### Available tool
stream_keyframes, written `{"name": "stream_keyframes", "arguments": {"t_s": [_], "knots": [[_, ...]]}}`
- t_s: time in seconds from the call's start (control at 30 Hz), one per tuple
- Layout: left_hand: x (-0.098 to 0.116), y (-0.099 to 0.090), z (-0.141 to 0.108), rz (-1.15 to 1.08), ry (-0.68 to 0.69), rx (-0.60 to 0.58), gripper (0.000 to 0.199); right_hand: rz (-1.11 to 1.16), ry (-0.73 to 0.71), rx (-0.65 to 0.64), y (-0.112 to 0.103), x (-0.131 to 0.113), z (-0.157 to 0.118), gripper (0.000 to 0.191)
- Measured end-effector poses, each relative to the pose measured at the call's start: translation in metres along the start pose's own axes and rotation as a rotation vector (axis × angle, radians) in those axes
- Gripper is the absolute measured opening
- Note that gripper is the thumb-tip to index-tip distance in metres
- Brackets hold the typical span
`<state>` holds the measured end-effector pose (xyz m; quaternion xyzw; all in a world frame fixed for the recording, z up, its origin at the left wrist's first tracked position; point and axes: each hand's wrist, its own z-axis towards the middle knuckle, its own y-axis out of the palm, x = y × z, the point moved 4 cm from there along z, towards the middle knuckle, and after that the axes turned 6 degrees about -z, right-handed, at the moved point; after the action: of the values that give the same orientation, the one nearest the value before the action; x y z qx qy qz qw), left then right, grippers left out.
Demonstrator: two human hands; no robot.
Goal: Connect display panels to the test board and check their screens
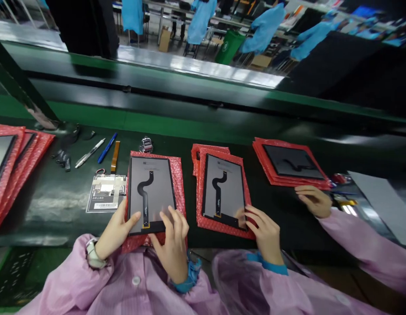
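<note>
A dark-framed display panel [150, 192] with a black flex cable on its face lies on a red bubble-wrap bag [179, 175]. My left hand [115, 229] grips the panel's lower left edge, thumb on top. My right hand [171, 247] has its fingers on the panel's lower edge. To the right, a co-worker's hand [265, 232] rests on a second panel [222, 188], and another pink-sleeved hand [314, 201] lies beside a dark panel [293, 162] on stacked red bags.
A dark conveyor belt [58, 205] carries red bags [38, 148] at the left, a white pen [90, 153], a blue pen [107, 148], an orange flex strip [115, 156], a tally counter [146, 144] and a printed sheet [106, 192]. A raised green-edged rail [157, 105] runs behind.
</note>
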<state>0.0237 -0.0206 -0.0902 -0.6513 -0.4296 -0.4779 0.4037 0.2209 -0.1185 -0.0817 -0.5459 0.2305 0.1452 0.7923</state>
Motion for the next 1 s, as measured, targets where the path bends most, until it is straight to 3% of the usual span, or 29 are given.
{"name": "stream_keyframes", "arguments": {"t_s": [0.13, 0.23, 0.33, 0.43, 0.5, 0.63, 0.73, 0.8, 0.9, 0.97, 1.0], "knots": [[0.004, 0.004, -0.001, 0.222, 0.155, 0.135, 0.068, -0.128, -0.039, -0.041, 0.028, -0.025, -0.003, 0.057], [0.021, -0.002, -0.001, 0.415, 0.246, 0.158, 0.051, -0.158, -0.077, -0.113, 0.023, -0.020, 0.006, 0.061], [0.048, -0.027, 0.012, 0.612, 0.350, 0.212, 0.035, -0.227, -0.196, -0.187, 0.007, -0.015, 0.019, 0.066], [0.077, -0.060, 0.047, 0.842, 0.443, 0.356, 0.027, -0.218, -0.307, -0.275, -0.012, -0.019, 0.044, 0.063], [0.087, -0.079, 0.079, 1.009, 0.380, 0.459, 0.022, -0.157, -0.345, -0.360, -0.019, -0.026, 0.070, 0.057], [0.079, -0.091, 0.132, 1.212, 0.226, 0.357, 0.022, 0.068, -0.285, -0.495, -0.004, -0.034, 0.126, 0.037], [0.069, -0.096, 0.146, 1.196, 0.199, 0.326, 0.020, 0.235, -0.138, -0.386, 0.021, -0.026, 0.151, 0.025], [0.071, -0.103, 0.144, 1.121, 0.258, 0.416, 0.022, 0.291, -0.059, -0.304, 0.036, -0.017, 0.154, 0.025], [0.086, -0.104, 0.126, 0.888, 0.474, 0.596, 0.028, 0.383, -0.003, -0.279, 0.047, -0.008, 0.149, 0.028], [0.091, -0.085, 0.112, 0.676, 0.545, 0.501, 0.031, 0.509, -0.031, -0.295, 0.048, -0.009, 0.146, 0.039], [0.089, -0.069, 0.106, 0.573, 0.511, 0.350, 0.031, 0.588, -0.069, -0.296, 0.047, -0.011, 0.144, 0.047]]}}
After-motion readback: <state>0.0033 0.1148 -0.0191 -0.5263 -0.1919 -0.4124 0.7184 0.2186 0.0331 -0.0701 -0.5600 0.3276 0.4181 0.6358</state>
